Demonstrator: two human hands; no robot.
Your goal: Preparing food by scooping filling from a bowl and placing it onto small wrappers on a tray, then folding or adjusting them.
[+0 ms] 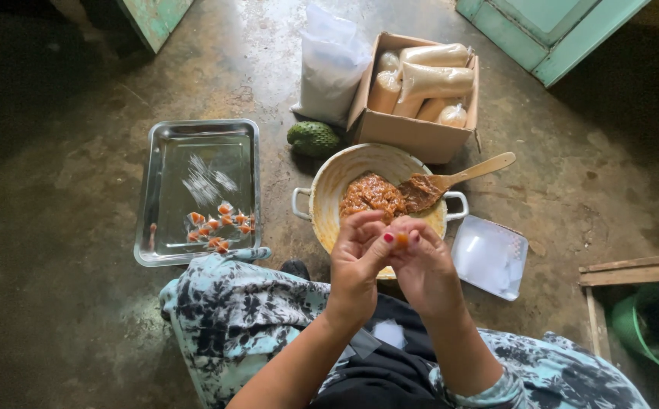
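Over a worn concrete floor (pixel 79 318) we pinch a small orange sweet (pixel 402 240) between left hand (pixel 357 261) and right hand (pixel 422 265), fingertips closed on it, above the pan (pixel 329 182).

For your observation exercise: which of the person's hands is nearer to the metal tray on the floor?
Left. The left hand is raised over the pan, on the side towards the metal tray; the right hand presses against it on the far side.

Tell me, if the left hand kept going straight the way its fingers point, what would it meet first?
Probably the brown paste in the cream bowl just beyond. The left hand points up-frame from the lap, pinching a small orange piece with the right hand. Height above the bowl is unclear.
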